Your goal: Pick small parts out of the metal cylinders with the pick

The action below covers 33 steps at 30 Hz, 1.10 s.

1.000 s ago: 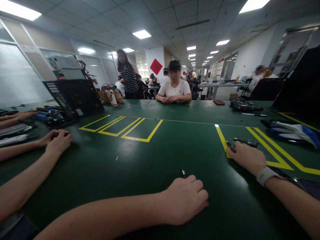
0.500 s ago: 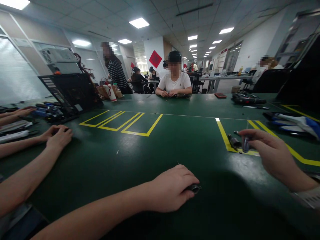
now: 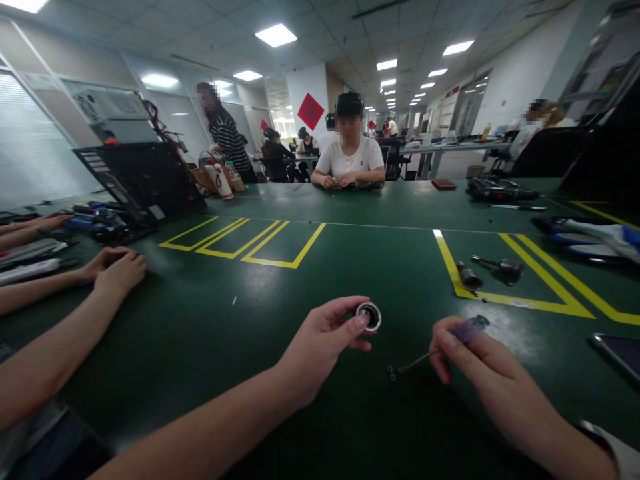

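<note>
My left hand (image 3: 317,347) is closed around a round, hollow metal part (image 3: 369,316), its open end facing me and my thumb on its rim. A screwdriver (image 3: 465,330) with a clear purplish handle is held in the fingers of my right hand (image 3: 493,367). Its thin shaft slants down to the left, and the tip is close to some small dark pieces (image 3: 391,373); whether it touches them I cannot tell. Farther off, inside the yellow tape on the right, lie a dark metal cylinder (image 3: 470,276) and a dark part with a shaft (image 3: 505,267).
Yellow tape outlines (image 3: 270,263) mark the green table (image 3: 280,307). A neighbour's hands (image 3: 117,270) rest at the left. Across the table sits a person in a white shirt (image 3: 350,160). A dark-screened device (image 3: 617,357) and gloves (image 3: 595,237) lie at the right.
My left hand has lifted and turned, bringing the metal part's open end into view. My right hand has moved left and nearer to me with the screwdriver, which has tipped from upright to slanting.
</note>
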Each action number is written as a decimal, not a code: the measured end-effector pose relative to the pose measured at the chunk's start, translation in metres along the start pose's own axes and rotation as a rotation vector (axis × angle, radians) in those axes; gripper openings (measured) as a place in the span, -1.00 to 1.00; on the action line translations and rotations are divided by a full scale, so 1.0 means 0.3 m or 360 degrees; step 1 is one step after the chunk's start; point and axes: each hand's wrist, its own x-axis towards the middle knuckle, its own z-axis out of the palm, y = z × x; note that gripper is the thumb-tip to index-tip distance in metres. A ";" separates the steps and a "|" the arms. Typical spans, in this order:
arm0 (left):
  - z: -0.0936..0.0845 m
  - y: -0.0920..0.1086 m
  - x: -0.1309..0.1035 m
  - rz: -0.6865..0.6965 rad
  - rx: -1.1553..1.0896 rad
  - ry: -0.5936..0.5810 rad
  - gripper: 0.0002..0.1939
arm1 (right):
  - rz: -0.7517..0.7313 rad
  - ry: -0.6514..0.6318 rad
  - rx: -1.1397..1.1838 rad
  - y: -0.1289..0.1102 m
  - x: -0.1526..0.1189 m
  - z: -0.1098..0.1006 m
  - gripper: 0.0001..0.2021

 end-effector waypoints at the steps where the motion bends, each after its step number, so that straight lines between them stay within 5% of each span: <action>1: 0.003 -0.002 -0.003 -0.0037 -0.0101 0.0023 -0.67 | -0.0026 0.0003 -0.0084 0.004 -0.001 -0.001 -0.65; 10: -0.001 -0.021 -0.024 -0.0254 -0.0226 0.0029 -0.62 | -0.0119 -0.0034 -0.0369 0.000 -0.002 0.014 -0.65; 17: 0.009 -0.022 -0.029 -0.0282 -0.0221 0.0006 -0.62 | 0.0215 0.0186 -0.0194 -0.002 0.018 0.019 -0.64; 33: 0.130 -0.121 0.012 0.0006 -0.0028 -0.0225 -0.61 | 0.0204 0.0180 -0.0143 -0.022 0.017 0.022 -0.67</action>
